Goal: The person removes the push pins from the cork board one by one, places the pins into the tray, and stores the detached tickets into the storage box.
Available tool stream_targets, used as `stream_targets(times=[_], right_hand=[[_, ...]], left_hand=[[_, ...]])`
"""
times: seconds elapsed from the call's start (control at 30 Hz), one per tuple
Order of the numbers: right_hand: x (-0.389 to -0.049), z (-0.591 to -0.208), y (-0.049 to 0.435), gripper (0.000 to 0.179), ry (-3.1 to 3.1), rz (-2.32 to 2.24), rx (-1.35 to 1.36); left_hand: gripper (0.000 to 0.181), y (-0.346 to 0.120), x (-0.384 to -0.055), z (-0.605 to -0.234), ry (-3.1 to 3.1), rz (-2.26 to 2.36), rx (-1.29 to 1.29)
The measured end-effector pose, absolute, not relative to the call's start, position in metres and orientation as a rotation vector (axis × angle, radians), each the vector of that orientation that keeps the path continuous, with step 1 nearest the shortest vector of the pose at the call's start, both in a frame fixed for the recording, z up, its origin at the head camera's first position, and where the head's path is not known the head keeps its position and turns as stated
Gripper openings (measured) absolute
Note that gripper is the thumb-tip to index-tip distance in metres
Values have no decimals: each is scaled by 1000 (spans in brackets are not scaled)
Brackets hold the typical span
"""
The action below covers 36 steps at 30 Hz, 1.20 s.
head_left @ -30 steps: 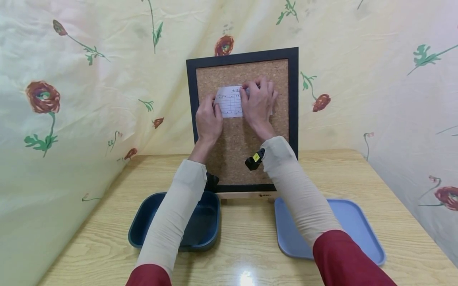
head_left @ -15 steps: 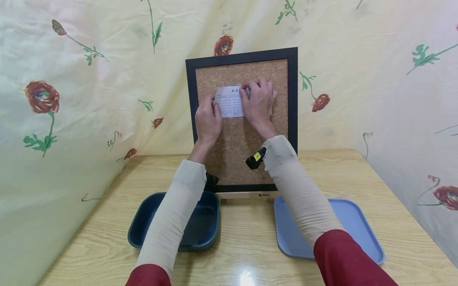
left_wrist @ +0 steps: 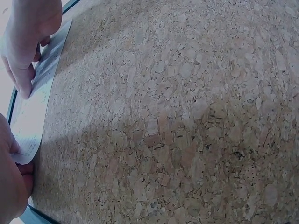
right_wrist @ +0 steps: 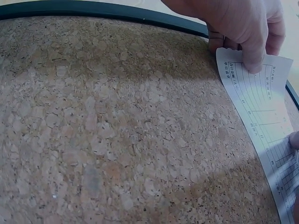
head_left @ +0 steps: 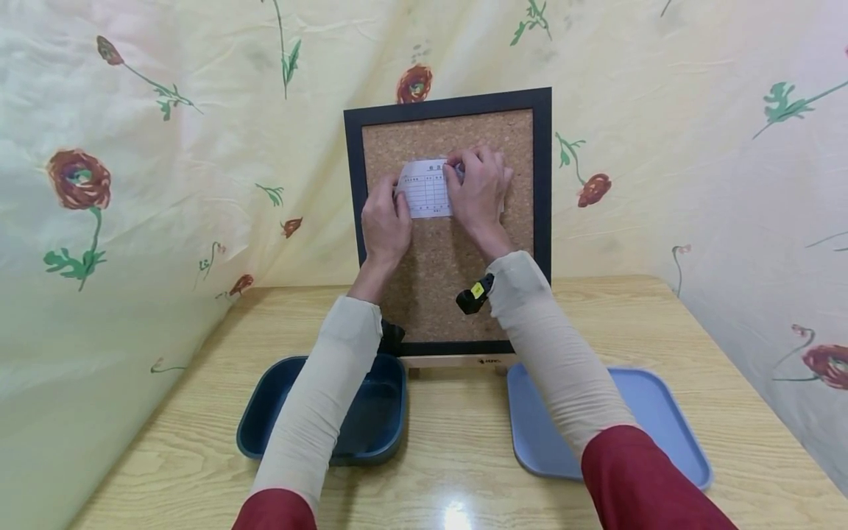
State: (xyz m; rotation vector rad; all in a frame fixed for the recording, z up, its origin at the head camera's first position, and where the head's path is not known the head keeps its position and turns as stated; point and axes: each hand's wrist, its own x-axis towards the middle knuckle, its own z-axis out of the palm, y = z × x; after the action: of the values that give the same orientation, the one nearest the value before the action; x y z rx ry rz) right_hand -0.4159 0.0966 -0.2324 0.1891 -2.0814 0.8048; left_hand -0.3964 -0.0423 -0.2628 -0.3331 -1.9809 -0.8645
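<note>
A white printed paper form (head_left: 427, 195) lies against the upper part of a framed cork board (head_left: 430, 287). My left hand (head_left: 386, 221) pinches the form's left end, with the thumb in front and fingers behind; in the left wrist view that end of the form (left_wrist: 29, 144) curls off the cork. My right hand (head_left: 478, 188) bends over the form's right half, thumb and index tips close together near its top edge. A small bluish bit shows between them, and I cannot tell what it is. The right wrist view shows the left hand (right_wrist: 250, 28) gripping the form (right_wrist: 261, 112).
The board's black frame (head_left: 543, 184) stands upright on a wood-grain table (head_left: 457, 442). Under my left forearm is a dark blue bin (head_left: 391, 434); beneath the right forearm lies a light blue tray (head_left: 656, 419). Behind hangs a floral cloth (head_left: 199, 147).
</note>
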Motion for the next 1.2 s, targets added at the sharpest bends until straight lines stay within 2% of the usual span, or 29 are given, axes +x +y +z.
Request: stream_targets(times=[1.2], right_hand=[[-411,-232,105,20,-2088,924,289]], left_hand=[[17,-44,-392,-258,-1938,-1112,-275]])
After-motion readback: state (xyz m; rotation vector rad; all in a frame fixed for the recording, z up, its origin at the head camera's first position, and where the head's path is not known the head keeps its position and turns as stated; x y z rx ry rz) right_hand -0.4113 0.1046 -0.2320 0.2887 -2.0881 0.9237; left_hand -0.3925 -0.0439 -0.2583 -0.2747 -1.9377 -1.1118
